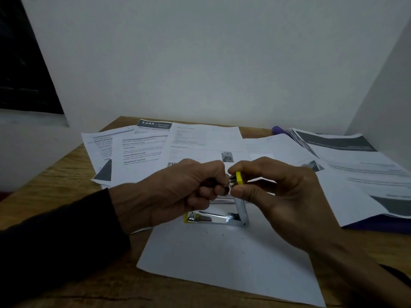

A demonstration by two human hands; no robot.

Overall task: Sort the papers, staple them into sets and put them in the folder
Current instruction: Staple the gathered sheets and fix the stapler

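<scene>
Stapler opened wide on a blank sheet, both hands working at its raised top arm.

The stapler [222, 215] stands hinged open: its chrome base lies flat on a blank white sheet [224, 258] near the desk's front edge, and its yellow-tipped top arm points upward. The right hand [282, 196] pinches the raised yellow tip between thumb and curled fingers. The left hand [178, 192], in a dark sleeve, has its fingers curled tight against the same tip; what it holds there cannot be told. Behind the hands, printed papers [155, 152] lie fanned and overlapping across the wooden desk [55, 185]. To the right, further printed sheets [355, 170] rest on a purple folder [378, 225]. A white wall [211, 63] stands behind the desk.
</scene>
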